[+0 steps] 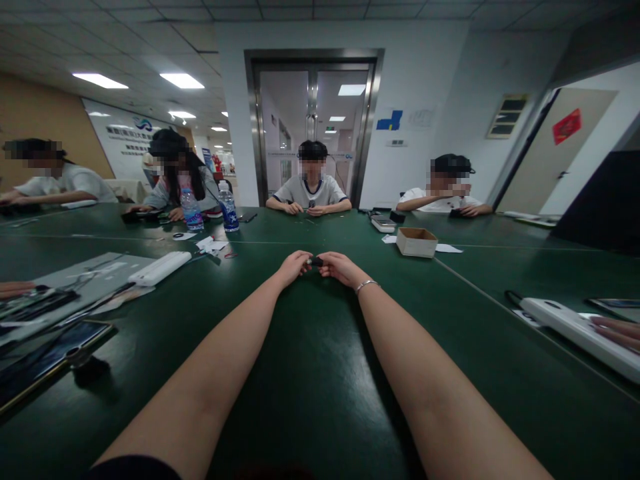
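Observation:
Both my arms reach forward over the dark green table [300, 373]. Between my hands is a small black object [317, 261] with a paler, shiny end towards the left; it is too small to tell its kind. My left hand [293, 268] pinches the paler end with its fingertips. From the other side, my right hand [340, 268], with a silver bracelet [367, 285] at the wrist, grips the black end. My fingers partly cover the object, which is just above or on the table; I cannot tell which.
Ahead to the right stands an open cardboard box [417, 243]. Two bottles, one with a blue label [229, 208], stand front left. White power strips lie left [160, 268] and right [575, 330]. A phone [55, 357] lies near left. Several people sit around the table, including one opposite [313, 190].

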Motion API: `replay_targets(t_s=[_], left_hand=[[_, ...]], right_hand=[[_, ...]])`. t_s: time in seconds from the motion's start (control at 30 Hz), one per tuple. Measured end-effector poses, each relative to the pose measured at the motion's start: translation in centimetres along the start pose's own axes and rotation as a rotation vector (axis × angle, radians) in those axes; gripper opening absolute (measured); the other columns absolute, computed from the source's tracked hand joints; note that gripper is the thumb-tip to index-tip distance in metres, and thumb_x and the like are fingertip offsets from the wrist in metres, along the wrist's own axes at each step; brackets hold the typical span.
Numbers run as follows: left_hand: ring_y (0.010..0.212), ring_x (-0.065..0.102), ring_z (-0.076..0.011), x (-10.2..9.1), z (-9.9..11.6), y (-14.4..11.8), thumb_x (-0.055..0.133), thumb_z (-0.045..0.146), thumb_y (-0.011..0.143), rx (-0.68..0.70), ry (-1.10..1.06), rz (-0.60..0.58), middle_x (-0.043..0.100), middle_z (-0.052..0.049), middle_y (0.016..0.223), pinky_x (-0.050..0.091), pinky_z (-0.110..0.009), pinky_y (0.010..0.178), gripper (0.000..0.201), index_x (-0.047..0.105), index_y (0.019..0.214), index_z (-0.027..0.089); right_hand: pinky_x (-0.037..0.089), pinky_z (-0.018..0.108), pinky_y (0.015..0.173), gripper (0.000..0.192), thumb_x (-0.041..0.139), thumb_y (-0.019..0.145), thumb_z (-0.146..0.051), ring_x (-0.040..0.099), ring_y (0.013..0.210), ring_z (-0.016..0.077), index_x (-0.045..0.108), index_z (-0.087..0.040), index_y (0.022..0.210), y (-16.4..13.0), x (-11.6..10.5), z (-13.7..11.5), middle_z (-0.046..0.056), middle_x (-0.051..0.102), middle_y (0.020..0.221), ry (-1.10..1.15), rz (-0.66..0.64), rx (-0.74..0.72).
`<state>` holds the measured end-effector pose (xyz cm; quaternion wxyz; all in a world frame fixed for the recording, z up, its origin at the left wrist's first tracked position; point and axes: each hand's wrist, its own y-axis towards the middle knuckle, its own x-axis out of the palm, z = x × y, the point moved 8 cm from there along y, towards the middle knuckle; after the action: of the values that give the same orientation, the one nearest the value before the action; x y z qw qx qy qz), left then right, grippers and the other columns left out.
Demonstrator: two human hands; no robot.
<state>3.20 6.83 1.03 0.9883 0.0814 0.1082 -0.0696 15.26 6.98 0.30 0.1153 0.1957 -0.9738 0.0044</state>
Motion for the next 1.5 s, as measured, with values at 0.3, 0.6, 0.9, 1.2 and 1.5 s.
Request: replay_targets(t_s=[0.3,0.6,0.9,1.2,1.5], left_hand=[[0.046,0.043,-0.0069,0.0,0.2,-0.1,0.045,0.024,0.078,0.019,0.016,-0.010,0.052,0.001,0.059,0.032,-0.018,0.044,0.022,0.055,0.094,0.014],[0.045,0.042,-0.0066,0.2,0.0,0.2,0.040,0.023,0.079,0.047,0.008,-0.026,0.050,0.002,0.058,0.031,-0.017,0.043,0.023,0.055,0.095,0.013],[0.054,0.047,-0.0078,-0.1,0.6,-0.4,0.048,0.014,0.070,0.024,0.054,0.014,0.054,0.000,0.071,0.034,-0.017,0.045,0.027,0.056,0.095,0.015],[0.058,0.049,-0.0089,-0.5,1.1,-0.5,0.057,0.016,0.066,0.134,0.014,0.041,0.052,0.000,0.065,0.038,-0.017,0.047,0.027,0.057,0.094,0.014],[0.067,0.055,-0.0119,-0.9,0.9,-0.1,0.064,0.019,0.063,0.168,-0.003,0.080,0.062,-0.006,0.076,0.042,-0.020,0.054,0.020,0.061,0.081,0.012]], right_hand=[[0.049,0.020,0.048,0.005,0.059,0.080,-0.016,0.057,0.051,0.0111,0.056,-0.011,0.080,-0.2,0.1,-0.2,0.003,0.057,0.058,-0.023,-0.007,-0.012],[0.048,0.019,0.046,0.003,0.057,0.080,-0.013,0.056,0.050,0.0104,0.056,-0.011,0.080,-0.2,0.2,-0.2,0.003,0.057,0.058,-0.017,-0.004,-0.013],[0.049,0.018,0.047,0.004,0.059,0.079,-0.014,0.056,0.049,0.0102,0.056,-0.011,0.080,-0.5,0.3,-0.3,0.002,0.054,0.056,-0.017,0.003,-0.006],[0.044,0.017,0.039,0.018,0.057,0.083,-0.025,0.051,0.041,0.0087,0.048,-0.013,0.073,-0.2,0.1,-0.1,0.000,0.051,0.051,-0.051,0.038,0.010],[0.043,0.018,0.038,0.015,0.052,0.087,-0.025,0.051,0.040,0.0091,0.050,-0.012,0.080,0.0,0.0,0.0,0.001,0.053,0.051,-0.074,0.050,-0.002]])
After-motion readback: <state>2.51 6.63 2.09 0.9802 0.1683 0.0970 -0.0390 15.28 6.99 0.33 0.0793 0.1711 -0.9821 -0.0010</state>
